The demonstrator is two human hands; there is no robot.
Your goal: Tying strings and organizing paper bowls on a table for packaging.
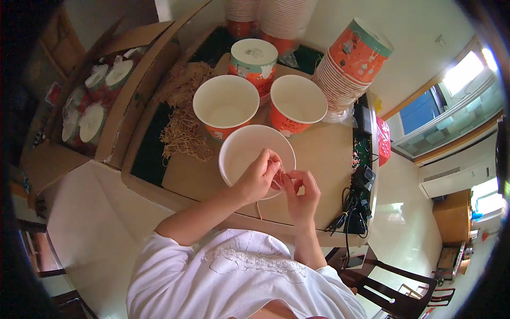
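Tan rubber band [260,208], thin and partly hidden, is pinched between the two hands above the near rim of a white paper bowl [241,151]; a loose length of it hangs toward 6 o'clock below the left hand [258,178]. The left hand has a narrow grip, thumb and fingers closed on the band. The right hand [300,194], at 3 o'clock of the left and touching it at the fingertips, also has a narrow grip on the band. The bowl stands open and upright on a brown cardboard sheet [319,154] that covers the desk [143,159]. At 12 o'clock of this bowl stand two more open bowls with orange walls, one to the left [226,103] and one to the right [297,103], just beside each other. Behind them, a lidded bowl [253,58] sits between the pair. At 1 o'clock a tilted stack of orange bowls [348,66] leans over. At 10 o'clock a heap of rubber bands [183,114] lies on the cardboard. Farther at 9 o'clock, an open carton [125,101] holds lidded bowls. At 3 o'clock of the hands, black cables [350,204] lie at the desk edge.
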